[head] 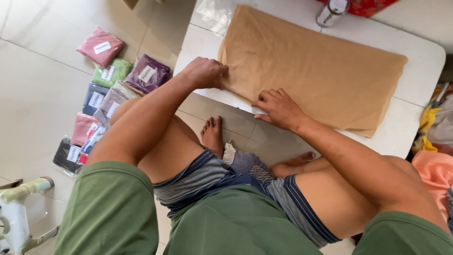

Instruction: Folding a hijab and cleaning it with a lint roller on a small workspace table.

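A folded tan cloth [311,66] lies flat on a low white table [415,52], covering most of its top, long side running from near left to far right. The left hand [205,72] is curled closed, pinching the cloth's near left corner at the table edge. The right hand [278,107] rests open, fingers spread, palm pressing the cloth's near edge. The person sits cross-legged on the tiled floor [33,85] before the table. A clear plastic bag [214,14] lies at the table's far left corner; a cylindrical can [331,12] stands beyond the cloth. On the floor to the left, bagged folded cloths [108,80] in several colours lie in a cluster. Loose garments [436,141] are piled at the right.
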